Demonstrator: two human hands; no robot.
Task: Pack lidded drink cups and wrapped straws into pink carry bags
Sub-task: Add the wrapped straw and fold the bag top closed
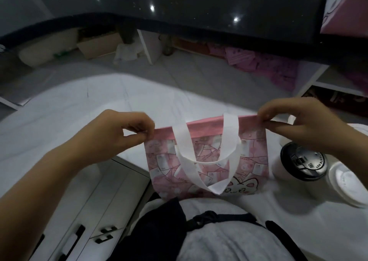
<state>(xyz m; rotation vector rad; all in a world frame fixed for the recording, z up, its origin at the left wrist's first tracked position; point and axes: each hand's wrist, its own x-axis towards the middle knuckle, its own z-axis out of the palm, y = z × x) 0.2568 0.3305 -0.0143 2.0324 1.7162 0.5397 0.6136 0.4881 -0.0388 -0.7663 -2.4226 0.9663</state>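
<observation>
Above the white surface (59, 109), a pink carry bag (207, 161) hangs flat between both hands: left grip (129, 129) pinches its top left corner, right grip (294, 121) its top right corner, beside two lidded cups (302, 163).

A white marble-patterned tabletop (79, 105) is seen beneath a dark glossy counter (199, 6) speckled with light reflections. Grey tiled floor (189, 71), a cardboard box (99, 43) and white cabinet doors (103, 191) are noted.

Matt printed cloth pink bag (209, 167), white woven handles (231, 133), glossy black plastic lid (303, 161), smooth white countertop (79, 109)
</observation>
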